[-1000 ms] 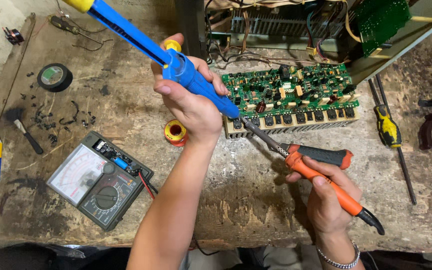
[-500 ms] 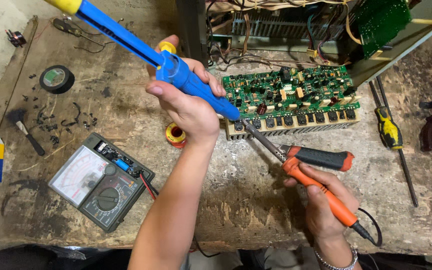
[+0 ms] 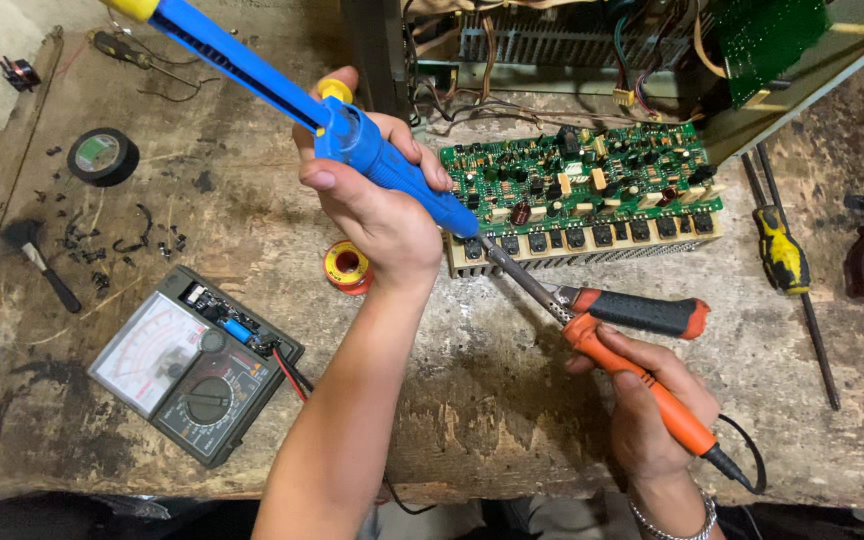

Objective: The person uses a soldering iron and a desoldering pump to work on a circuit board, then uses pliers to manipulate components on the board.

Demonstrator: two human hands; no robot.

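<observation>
left hand (image 3: 377,205): fist wrapped round the blue desoldering pump (image 3: 352,135), thumb up near the yellow button. Its nozzle sits at the front edge of the board.
right hand (image 3: 647,415): grip pinched round the orange soldering iron (image 3: 642,385), held like a pen, tip angled up-left to the same spot as the nozzle.
board: green circuit board (image 3: 592,185), upper middle of the frame, flat on the table (image 3: 512,400).
doing it well, imo: keep nozzle and tip right on the one joint, pump upright-ish, wrists steady.
watch out: black-handled tool (image 3: 642,312) lies just beside the iron.
nearby: multimeter (image 3: 192,365) lower left, solder spool (image 3: 347,267) by the wrist.
</observation>
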